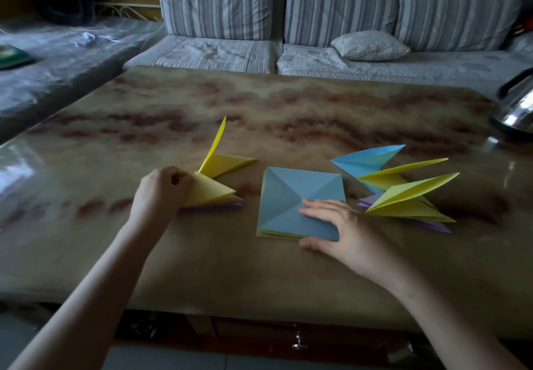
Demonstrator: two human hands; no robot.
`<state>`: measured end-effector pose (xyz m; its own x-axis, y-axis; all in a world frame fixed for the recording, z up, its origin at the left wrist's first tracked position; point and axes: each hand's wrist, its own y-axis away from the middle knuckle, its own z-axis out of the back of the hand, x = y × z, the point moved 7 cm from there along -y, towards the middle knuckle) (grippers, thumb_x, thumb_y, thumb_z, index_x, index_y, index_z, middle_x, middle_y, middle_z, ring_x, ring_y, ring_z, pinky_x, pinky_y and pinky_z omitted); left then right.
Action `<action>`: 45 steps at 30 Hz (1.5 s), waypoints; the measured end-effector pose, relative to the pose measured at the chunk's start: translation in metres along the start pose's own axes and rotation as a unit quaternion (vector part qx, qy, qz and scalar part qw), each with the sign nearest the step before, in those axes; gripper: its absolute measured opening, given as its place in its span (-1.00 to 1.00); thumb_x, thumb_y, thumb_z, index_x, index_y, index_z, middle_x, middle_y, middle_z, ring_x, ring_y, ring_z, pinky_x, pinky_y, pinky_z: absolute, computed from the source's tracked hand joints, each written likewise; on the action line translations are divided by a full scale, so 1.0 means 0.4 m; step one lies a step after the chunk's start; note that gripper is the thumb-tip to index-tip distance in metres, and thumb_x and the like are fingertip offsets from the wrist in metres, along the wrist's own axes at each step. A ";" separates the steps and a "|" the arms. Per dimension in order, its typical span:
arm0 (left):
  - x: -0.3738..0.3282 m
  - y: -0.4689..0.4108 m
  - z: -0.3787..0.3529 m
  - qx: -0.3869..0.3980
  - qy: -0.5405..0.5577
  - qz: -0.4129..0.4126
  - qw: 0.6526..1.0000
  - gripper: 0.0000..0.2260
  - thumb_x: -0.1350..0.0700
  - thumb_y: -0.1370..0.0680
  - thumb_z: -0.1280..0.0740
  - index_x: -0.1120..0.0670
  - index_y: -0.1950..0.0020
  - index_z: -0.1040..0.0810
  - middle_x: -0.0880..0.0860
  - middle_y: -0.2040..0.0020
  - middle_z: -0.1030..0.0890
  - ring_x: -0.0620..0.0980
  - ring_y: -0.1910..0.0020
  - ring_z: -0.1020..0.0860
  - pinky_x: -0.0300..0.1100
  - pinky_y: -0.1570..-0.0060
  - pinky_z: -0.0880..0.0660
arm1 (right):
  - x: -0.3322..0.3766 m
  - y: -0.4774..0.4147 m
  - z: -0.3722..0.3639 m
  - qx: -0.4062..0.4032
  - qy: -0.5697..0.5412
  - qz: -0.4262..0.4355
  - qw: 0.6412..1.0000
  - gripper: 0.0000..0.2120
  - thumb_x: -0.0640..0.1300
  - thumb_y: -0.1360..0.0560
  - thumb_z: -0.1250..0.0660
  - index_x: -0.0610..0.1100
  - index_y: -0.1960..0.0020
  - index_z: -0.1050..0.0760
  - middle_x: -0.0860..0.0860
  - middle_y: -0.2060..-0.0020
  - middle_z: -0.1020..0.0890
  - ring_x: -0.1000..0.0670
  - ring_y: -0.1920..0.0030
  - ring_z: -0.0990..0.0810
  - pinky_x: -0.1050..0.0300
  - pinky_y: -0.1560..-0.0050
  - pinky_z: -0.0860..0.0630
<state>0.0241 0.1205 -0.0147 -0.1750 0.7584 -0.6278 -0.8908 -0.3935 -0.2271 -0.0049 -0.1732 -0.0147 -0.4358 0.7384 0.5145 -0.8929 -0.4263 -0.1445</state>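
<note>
**Two stacks, a hand on each**

I'm curling my left hand (161, 191) round the left end of the one triangle stack (212, 193), pinching it. It's yellow on top and purple underneath, lying left of centre on the table (259, 116). Its tip is pointing right, its long axis running left to right, towards the one square stack (291, 193), blue on top, at the middle. My right hand (343, 225) is pressing flat on that stack's near right corner, fingers straight and spread.

One yellow dart (227, 163) is lying just behind the triangles. At the right I'm counting one blue dart (366, 159) and two yellow darts (403, 196), with purple pieces (432, 225) beneath that I can't count. One kettle (519, 104) is standing far right
</note>
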 end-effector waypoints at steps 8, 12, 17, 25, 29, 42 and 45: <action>-0.015 0.008 0.010 -0.013 0.003 0.003 1.000 -0.79 0.05 -0.52 -0.33 0.13 -0.05 -0.62 0.19 -0.02 -0.64 0.19 -0.08 -0.54 -0.07 -0.01 -0.40 | -0.003 -0.002 0.015 -0.033 -0.003 0.016 0.999 -0.68 -0.03 -0.39 -0.47 0.00 -0.13 -0.62 0.17 -0.18 -0.59 0.21 -0.20 -0.49 0.42 -0.25 -0.28; -0.059 0.010 0.045 -0.056 0.014 -0.088 0.994 -0.81 0.05 -0.51 -0.37 0.11 -0.05 -0.63 0.18 -0.01 -0.64 0.22 -0.07 -0.55 -0.01 -0.08 -0.42 | 0.009 0.006 0.047 -0.118 -0.006 0.042 0.992 -0.83 -0.08 -0.45 -0.42 0.00 -0.04 -0.66 0.13 -0.01 -0.68 0.22 -0.04 -0.59 0.30 -0.12 -0.46; -0.185 0.066 0.080 -0.120 0.073 -0.203 0.969 -0.88 0.15 -0.53 -0.35 0.11 -0.02 -0.64 0.08 0.01 -0.64 0.07 -0.01 -0.55 -0.28 0.02 -0.33 | 0.023 0.028 0.122 -0.272 -0.017 0.045 0.961 -0.82 -0.10 -0.44 -0.36 -0.12 0.03 -0.67 0.08 0.13 -0.71 0.13 0.13 -0.67 0.21 0.09 -0.54; -0.254 0.133 -0.071 0.119 0.351 -0.029 0.928 -0.85 0.07 -0.59 -0.25 0.09 0.00 -0.57 0.07 0.14 -0.66 -0.10 0.31 -0.66 -0.23 0.38 -0.56 | -0.004 0.051 0.185 -0.365 -0.173 0.004 0.915 -0.85 -0.26 -0.45 -0.42 -0.06 0.03 -0.63 0.15 0.13 -0.68 0.23 0.10 -0.64 0.28 0.08 -0.54; -0.284 0.171 -0.133 0.264 0.456 0.058 0.848 -0.77 -0.02 -0.51 -0.26 0.08 -0.06 -0.50 0.19 -0.03 -0.63 0.01 0.18 -0.68 -0.10 0.20 -0.61 | -0.012 0.057 0.195 -0.373 -0.247 -0.002 0.894 -0.79 -0.23 -0.43 -0.43 0.08 0.09 -0.59 0.23 0.22 -0.68 0.20 0.12 -0.65 0.21 0.07 -0.57; -0.304 0.193 -0.153 0.270 0.566 0.062 0.776 -0.74 0.11 -0.44 -0.34 0.16 -0.09 -0.59 0.06 0.05 -0.70 -0.01 0.10 -0.66 -0.19 0.14 -0.60 | 0.010 0.025 0.111 -0.206 -0.390 -0.017 0.897 -0.78 -0.30 -0.44 -0.40 -0.03 0.00 -0.57 0.09 0.18 -0.72 0.09 0.14 -0.68 0.25 0.16 -0.57; -0.299 0.192 -0.150 0.246 0.565 0.060 0.785 -0.81 0.16 -0.47 -0.34 0.17 -0.05 -0.60 0.08 0.10 -0.70 -0.01 0.15 -0.67 -0.17 0.14 -0.61 | 0.000 0.025 0.113 -0.224 -0.362 -0.027 0.904 -0.84 -0.19 -0.40 -0.47 0.00 0.06 -0.59 0.07 0.14 -0.70 0.06 0.10 -0.66 0.16 0.07 -0.55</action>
<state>0.0019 -0.0314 -0.0016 -0.0345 -0.3228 -0.9458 -0.9991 0.0332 0.0251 -0.0086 -0.2010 0.0221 -0.3464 0.1469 0.9265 -0.9377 -0.0246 -0.3467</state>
